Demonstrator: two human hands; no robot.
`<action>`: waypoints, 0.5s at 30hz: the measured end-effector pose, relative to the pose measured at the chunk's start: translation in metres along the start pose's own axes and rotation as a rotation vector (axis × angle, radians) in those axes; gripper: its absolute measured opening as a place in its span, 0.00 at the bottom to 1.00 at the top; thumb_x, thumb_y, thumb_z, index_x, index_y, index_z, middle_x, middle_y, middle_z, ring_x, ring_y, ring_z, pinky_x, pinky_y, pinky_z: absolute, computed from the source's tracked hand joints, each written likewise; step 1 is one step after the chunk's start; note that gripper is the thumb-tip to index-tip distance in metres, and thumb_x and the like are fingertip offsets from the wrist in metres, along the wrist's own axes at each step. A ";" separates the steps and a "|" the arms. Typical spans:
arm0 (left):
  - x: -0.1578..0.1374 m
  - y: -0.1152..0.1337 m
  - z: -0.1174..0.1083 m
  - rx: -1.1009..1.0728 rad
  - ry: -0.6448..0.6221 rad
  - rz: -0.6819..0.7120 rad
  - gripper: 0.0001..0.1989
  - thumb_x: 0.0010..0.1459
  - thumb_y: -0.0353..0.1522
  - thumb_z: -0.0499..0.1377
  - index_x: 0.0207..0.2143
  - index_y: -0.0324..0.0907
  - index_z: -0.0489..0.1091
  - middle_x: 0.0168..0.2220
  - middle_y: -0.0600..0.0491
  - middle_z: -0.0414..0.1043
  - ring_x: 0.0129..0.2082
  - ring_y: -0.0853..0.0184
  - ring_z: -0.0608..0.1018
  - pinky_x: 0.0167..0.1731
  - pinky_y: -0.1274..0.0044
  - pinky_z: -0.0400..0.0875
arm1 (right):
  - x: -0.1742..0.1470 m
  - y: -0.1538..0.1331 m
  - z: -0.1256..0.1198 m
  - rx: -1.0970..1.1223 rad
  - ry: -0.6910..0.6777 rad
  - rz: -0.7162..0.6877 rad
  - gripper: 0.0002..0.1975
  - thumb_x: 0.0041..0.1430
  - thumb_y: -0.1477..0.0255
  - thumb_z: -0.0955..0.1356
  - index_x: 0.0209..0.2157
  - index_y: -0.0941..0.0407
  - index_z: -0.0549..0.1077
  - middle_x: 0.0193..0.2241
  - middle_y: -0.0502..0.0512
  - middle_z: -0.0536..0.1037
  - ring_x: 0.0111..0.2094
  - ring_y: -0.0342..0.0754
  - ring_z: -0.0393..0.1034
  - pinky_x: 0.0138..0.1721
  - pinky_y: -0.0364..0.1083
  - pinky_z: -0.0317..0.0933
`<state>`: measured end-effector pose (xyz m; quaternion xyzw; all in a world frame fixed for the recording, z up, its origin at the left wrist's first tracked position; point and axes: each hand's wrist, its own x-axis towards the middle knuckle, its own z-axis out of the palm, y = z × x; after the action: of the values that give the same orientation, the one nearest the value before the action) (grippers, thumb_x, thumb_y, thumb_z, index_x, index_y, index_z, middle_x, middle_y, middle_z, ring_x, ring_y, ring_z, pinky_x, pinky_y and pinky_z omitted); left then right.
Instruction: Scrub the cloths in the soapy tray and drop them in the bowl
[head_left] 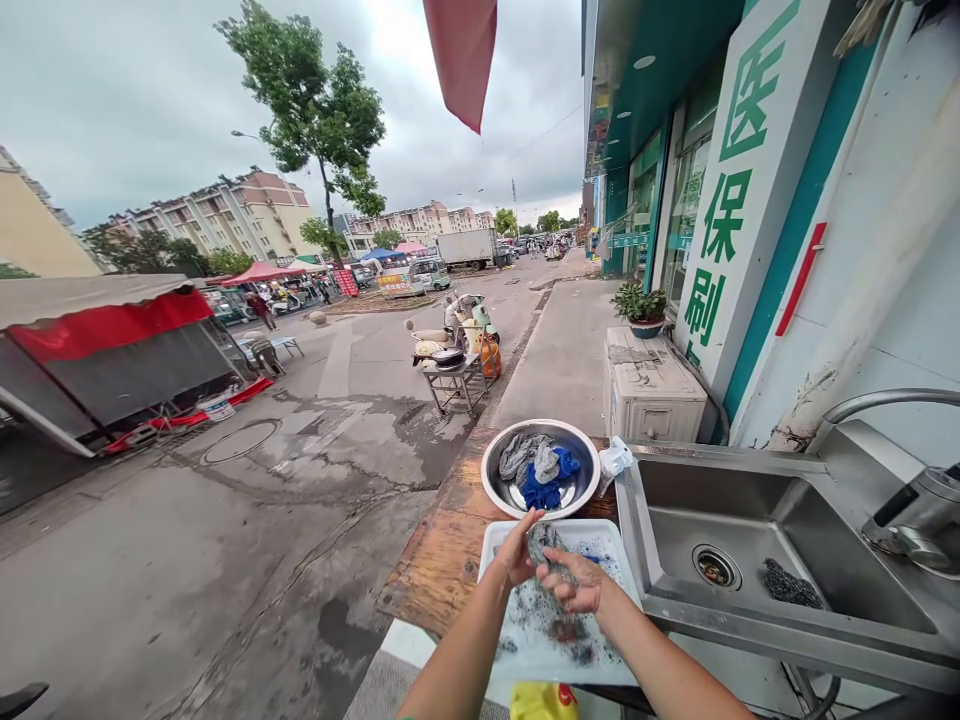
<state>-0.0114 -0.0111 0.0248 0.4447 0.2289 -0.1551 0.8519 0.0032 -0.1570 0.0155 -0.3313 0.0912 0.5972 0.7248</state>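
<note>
Grey cloth (541, 545) held by two hands, left hand (516, 552) and right hand (576, 588).

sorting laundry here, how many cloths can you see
3: a grey cloth and a blue cloth in the metal bowl, one grey rag between both hands; more may lie hidden underneath.

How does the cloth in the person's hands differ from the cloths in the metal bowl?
The held cloth is grey, gripped between the left hand and right hand above the white tray. The bowl cloths are one grey and one bright blue, lying loose and untouched in the bowl. The held cloth looks twisted or bunched tight; the bowl cloths are heaped slack. All are crumpled rags on the same wooden table.
</note>
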 end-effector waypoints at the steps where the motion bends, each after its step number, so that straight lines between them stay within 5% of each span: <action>1: -0.002 -0.002 -0.001 -0.064 -0.037 0.010 0.29 0.53 0.47 0.68 0.53 0.43 0.72 0.35 0.52 0.76 0.24 0.69 0.76 0.22 0.80 0.64 | 0.000 0.001 0.002 0.045 -0.032 0.046 0.12 0.67 0.68 0.66 0.31 0.59 0.64 0.21 0.44 0.62 0.14 0.30 0.43 0.14 0.31 0.32; 4: -0.003 -0.009 -0.001 -0.165 -0.182 0.108 0.32 0.49 0.39 0.72 0.57 0.44 0.70 0.48 0.46 0.76 0.45 0.55 0.81 0.39 0.71 0.75 | 0.000 0.005 0.007 0.120 -0.053 0.159 0.16 0.70 0.65 0.63 0.29 0.59 0.64 0.18 0.42 0.58 0.12 0.30 0.41 0.13 0.31 0.29; 6: -0.001 -0.011 0.000 -0.120 -0.227 0.164 0.36 0.46 0.33 0.73 0.59 0.43 0.69 0.44 0.46 0.77 0.49 0.52 0.79 0.44 0.67 0.74 | 0.000 0.005 0.009 0.078 0.002 0.193 0.18 0.71 0.65 0.61 0.28 0.59 0.64 0.17 0.42 0.57 0.11 0.30 0.40 0.12 0.31 0.28; 9: 0.006 -0.010 0.001 0.019 -0.228 0.183 0.41 0.43 0.30 0.72 0.61 0.37 0.67 0.31 0.51 0.76 0.38 0.58 0.81 0.40 0.69 0.73 | -0.001 0.003 0.011 -0.106 0.118 0.221 0.19 0.71 0.67 0.58 0.25 0.58 0.62 0.15 0.42 0.57 0.11 0.32 0.40 0.12 0.32 0.29; 15: 0.021 -0.008 0.009 0.227 -0.093 0.189 0.38 0.39 0.26 0.64 0.58 0.34 0.70 0.23 0.57 0.71 0.22 0.70 0.72 0.29 0.77 0.66 | 0.000 0.002 0.018 -0.675 0.411 0.190 0.16 0.61 0.74 0.62 0.22 0.54 0.52 0.14 0.42 0.54 0.11 0.35 0.39 0.12 0.35 0.37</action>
<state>0.0047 -0.0239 0.0132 0.5501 0.1271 -0.1194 0.8167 -0.0036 -0.1468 0.0286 -0.6531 0.0630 0.5793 0.4836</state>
